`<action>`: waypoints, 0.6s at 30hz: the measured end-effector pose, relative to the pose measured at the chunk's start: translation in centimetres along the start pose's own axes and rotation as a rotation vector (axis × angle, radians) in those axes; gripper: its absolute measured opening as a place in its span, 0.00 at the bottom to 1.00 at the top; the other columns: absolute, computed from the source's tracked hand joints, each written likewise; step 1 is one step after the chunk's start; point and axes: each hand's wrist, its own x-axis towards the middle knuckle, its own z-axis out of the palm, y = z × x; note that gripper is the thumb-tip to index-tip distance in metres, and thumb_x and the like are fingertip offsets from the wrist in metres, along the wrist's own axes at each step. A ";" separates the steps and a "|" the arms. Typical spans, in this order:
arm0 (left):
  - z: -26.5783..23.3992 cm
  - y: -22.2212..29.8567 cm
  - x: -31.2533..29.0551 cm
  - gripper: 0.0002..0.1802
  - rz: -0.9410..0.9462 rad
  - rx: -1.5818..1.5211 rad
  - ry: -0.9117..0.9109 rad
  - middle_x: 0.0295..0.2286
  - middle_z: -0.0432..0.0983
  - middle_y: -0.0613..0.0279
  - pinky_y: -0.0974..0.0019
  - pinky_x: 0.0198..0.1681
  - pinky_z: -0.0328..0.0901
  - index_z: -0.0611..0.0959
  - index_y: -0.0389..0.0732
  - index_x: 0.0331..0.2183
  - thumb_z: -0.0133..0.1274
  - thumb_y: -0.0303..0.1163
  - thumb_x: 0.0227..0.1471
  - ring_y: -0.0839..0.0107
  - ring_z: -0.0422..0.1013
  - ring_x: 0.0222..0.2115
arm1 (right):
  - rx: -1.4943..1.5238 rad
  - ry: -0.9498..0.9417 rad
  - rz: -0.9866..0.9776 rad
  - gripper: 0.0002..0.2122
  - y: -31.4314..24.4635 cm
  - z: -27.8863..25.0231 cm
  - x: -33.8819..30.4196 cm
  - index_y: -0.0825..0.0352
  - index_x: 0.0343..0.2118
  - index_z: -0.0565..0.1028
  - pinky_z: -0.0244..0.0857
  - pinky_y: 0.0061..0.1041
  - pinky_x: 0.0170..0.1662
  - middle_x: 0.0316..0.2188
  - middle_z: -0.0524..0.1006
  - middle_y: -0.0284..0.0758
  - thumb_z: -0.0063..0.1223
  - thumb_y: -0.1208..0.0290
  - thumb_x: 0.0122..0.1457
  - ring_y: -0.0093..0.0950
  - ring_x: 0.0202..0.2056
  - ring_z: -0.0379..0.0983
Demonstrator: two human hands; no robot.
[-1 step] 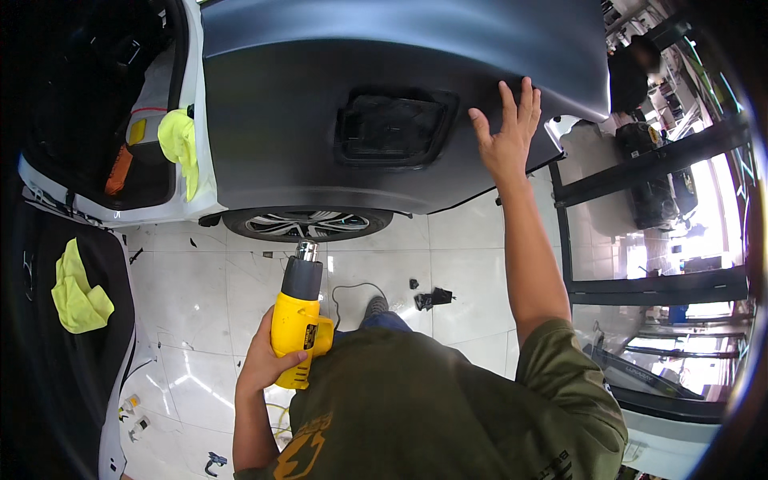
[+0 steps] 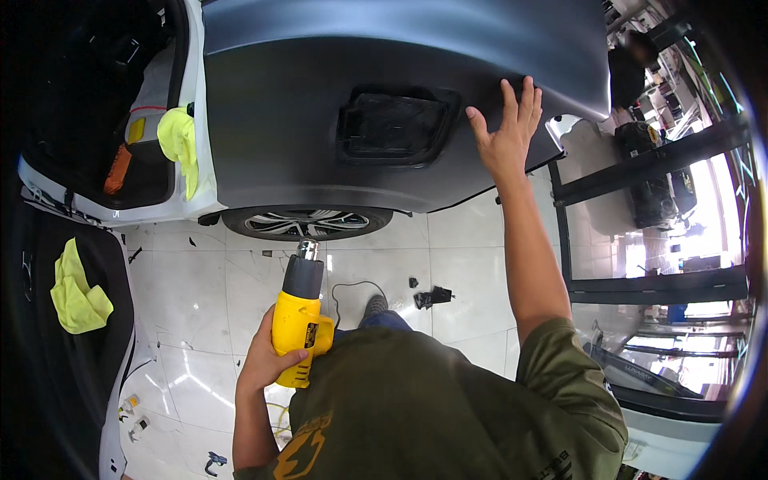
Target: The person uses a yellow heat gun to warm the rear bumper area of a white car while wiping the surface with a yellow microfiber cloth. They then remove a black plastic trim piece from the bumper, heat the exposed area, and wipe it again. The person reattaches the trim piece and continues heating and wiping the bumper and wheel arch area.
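Note:
My left hand (image 2: 264,358) is wrapped round a yellow and dark grey heat gun (image 2: 296,324). Its metal nozzle points up toward the car wheel (image 2: 308,223), well below the bodywork. My right hand (image 2: 509,140) lies with fingers spread against the matte dark rear side panel (image 2: 272,120) of a car, to the right of a recessed black rounded-square area (image 2: 392,128). Whether the whole palm touches the panel cannot be made out.
One lime cloth (image 2: 178,142) hangs at the open door frame; another cloth (image 2: 80,292) lies on the open door (image 2: 48,384) at left. Black scraps (image 2: 433,298) and a dark cable (image 2: 340,286) are on the tiled floor. A glass partition (image 2: 652,286) stands at right.

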 end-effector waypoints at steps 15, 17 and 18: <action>-3.4 -0.7 -0.5 0.50 -0.050 0.123 -0.055 0.47 0.72 0.52 0.62 0.54 0.63 0.60 0.36 0.60 0.64 0.20 0.34 0.62 0.70 0.48 | -0.015 0.131 0.144 0.35 -1.0 5.1 -3.3 0.63 0.62 0.57 0.34 0.60 0.62 0.66 0.47 0.47 0.54 0.49 0.56 0.51 0.67 0.38; -3.6 -0.7 -1.0 0.50 -0.046 0.026 -0.049 0.47 0.72 0.52 0.61 0.53 0.63 0.60 0.36 0.60 0.64 0.20 0.34 0.62 0.70 0.48 | -0.011 0.122 0.191 0.35 -1.4 5.5 -4.6 0.63 0.62 0.56 0.33 0.60 0.62 0.67 0.48 0.47 0.54 0.50 0.57 0.50 0.67 0.38; -3.8 -0.6 -1.3 0.50 -0.040 -0.020 -0.044 0.47 0.72 0.52 0.61 0.53 0.63 0.60 0.36 0.60 0.64 0.20 0.34 0.62 0.70 0.48 | -0.007 0.122 0.216 0.35 -1.8 5.6 -4.9 0.63 0.62 0.56 0.33 0.60 0.63 0.67 0.48 0.46 0.54 0.50 0.57 0.50 0.67 0.38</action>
